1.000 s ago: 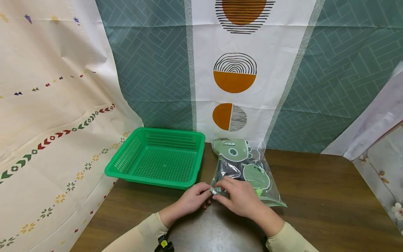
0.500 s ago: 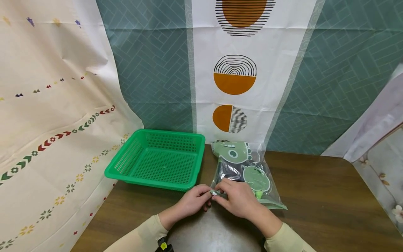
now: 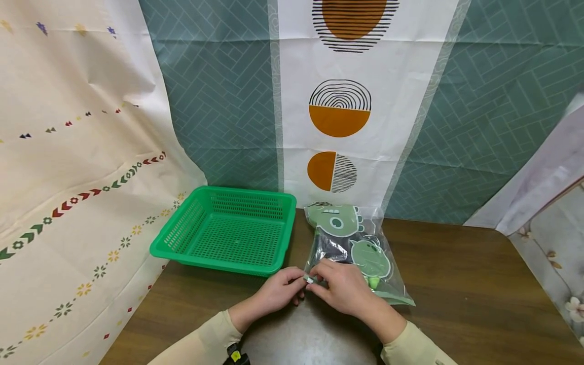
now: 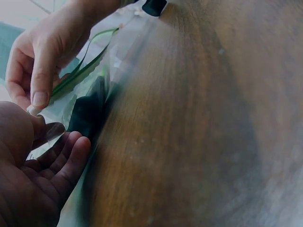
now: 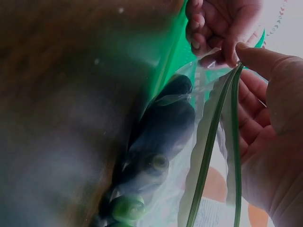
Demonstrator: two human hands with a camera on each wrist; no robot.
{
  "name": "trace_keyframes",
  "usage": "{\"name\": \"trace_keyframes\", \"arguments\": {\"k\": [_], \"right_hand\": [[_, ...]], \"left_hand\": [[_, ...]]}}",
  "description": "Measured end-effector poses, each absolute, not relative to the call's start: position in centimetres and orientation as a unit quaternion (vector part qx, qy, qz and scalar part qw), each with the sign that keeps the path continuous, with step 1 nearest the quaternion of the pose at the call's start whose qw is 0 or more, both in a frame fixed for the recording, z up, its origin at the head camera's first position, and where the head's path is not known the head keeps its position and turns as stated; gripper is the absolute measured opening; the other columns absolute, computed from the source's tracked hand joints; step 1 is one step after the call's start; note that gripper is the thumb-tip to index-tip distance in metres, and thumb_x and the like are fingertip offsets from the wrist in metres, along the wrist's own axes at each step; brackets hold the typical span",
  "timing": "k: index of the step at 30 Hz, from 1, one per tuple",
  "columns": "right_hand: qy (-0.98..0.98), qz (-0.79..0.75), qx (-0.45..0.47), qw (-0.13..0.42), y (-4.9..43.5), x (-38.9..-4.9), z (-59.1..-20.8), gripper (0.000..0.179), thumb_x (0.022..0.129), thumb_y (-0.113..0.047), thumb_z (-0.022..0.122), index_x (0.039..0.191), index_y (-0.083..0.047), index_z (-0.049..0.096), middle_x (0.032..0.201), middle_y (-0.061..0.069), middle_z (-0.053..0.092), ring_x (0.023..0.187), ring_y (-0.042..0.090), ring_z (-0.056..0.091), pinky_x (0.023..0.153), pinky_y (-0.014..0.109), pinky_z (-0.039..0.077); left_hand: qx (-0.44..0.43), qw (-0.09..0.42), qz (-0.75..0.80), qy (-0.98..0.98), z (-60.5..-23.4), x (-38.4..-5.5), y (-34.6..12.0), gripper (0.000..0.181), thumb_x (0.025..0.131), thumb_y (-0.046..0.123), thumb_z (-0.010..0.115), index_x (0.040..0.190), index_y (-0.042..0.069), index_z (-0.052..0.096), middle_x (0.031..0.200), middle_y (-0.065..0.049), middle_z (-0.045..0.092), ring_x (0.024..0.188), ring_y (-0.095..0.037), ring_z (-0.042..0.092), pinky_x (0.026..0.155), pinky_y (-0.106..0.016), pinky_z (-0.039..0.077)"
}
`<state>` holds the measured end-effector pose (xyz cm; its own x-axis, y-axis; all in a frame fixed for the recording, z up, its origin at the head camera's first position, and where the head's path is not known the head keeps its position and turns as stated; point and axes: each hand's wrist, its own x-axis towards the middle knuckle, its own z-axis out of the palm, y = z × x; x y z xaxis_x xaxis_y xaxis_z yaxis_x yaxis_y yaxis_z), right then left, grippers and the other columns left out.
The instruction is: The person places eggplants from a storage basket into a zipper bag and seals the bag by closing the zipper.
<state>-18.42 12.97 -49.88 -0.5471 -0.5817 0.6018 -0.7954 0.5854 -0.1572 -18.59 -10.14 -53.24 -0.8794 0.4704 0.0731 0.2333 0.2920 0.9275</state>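
A clear zip bag [image 3: 371, 258] with green cartoon animals printed on it lies on the table. Dark items [image 5: 161, 118] and a bright green one [image 5: 128, 208] show through its plastic; their kind is unclear. My left hand [image 3: 280, 291] pinches the bag's left corner between thumb and fingers. Right beside it, the thumb and finger of my right hand [image 3: 344, 289] pinch the small white slider [image 3: 309, 280] at that end of the zip. In the right wrist view, the bag's two green zip strips [image 5: 208, 161] stand apart below the pinched corner.
To the left of the bag, a green plastic basket [image 3: 223, 263] stands on the brown wooden table [image 3: 456, 284]. Patterned cloths hang behind the table [image 3: 219, 101] and along the left side [image 3: 82, 167].
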Motion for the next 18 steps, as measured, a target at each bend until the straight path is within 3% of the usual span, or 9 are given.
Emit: {"name": "trace_keyframes", "arguments": {"k": [18], "right_hand": [[-0.858,0.182,0.403,0.263,12.91,-18.22,-49.81,0.016,0.088,-0.025,0.092,0.094,-0.02,0.078,0.083,-0.012,0.068,0.067,0.006,0.065,0.054,0.031,0.05]], "left_hand": [[0.211,0.126,0.576,0.78,-53.41,-18.38,-9.87,0.022,0.115,0.016,0.063,0.105,0.004,0.079,0.084,-0.008,0.068,0.062,-0.016,0.066,0.059,-0.031,0.062]]}}
